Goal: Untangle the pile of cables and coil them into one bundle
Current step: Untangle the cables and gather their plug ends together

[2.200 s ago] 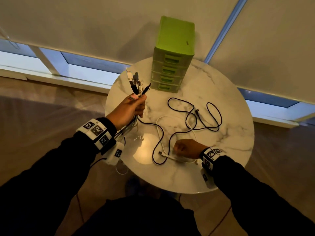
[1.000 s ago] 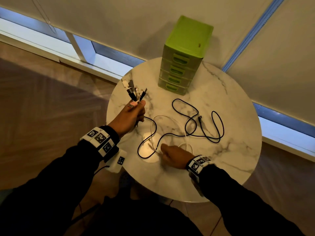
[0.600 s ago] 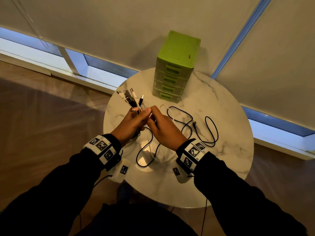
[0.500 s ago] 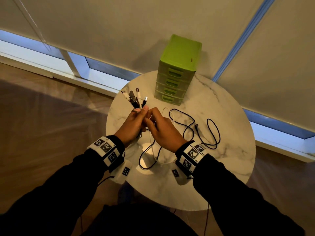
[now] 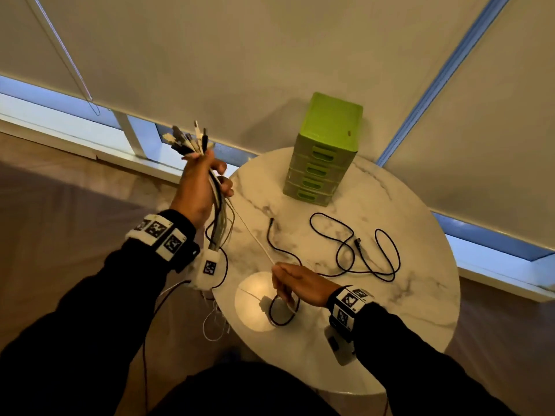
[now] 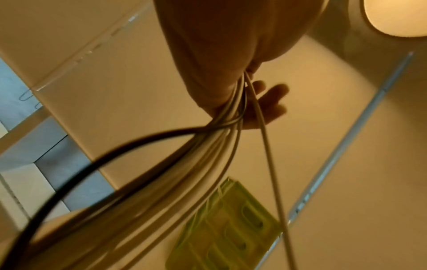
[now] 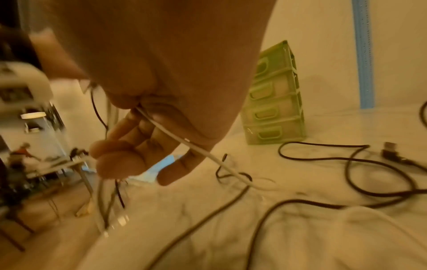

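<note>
Right hand (image 5: 295, 283), low over the near part of the round marble table (image 5: 420, 310), pinches a white cable (image 5: 252, 235) between thumb and fingers; other fingers loosely curled. Cable runs taut up and left from this hand to the left hand (image 5: 199, 187). A small black loop (image 5: 280, 313) lies on the tabletop just under the right hand. Left hand is raised beyond the table's left edge, fist closed round a bunch of cables (image 5: 217, 232), plugs (image 5: 190, 139) fanning out above the fist, strands hanging below past the wrist. Farther out, a black cable (image 5: 369, 253) lies in loose curves on the marble, untouched, one plug end free. At the far rim stands a green drawer unit (image 5: 326, 151), upright, drawers closed.
</note>
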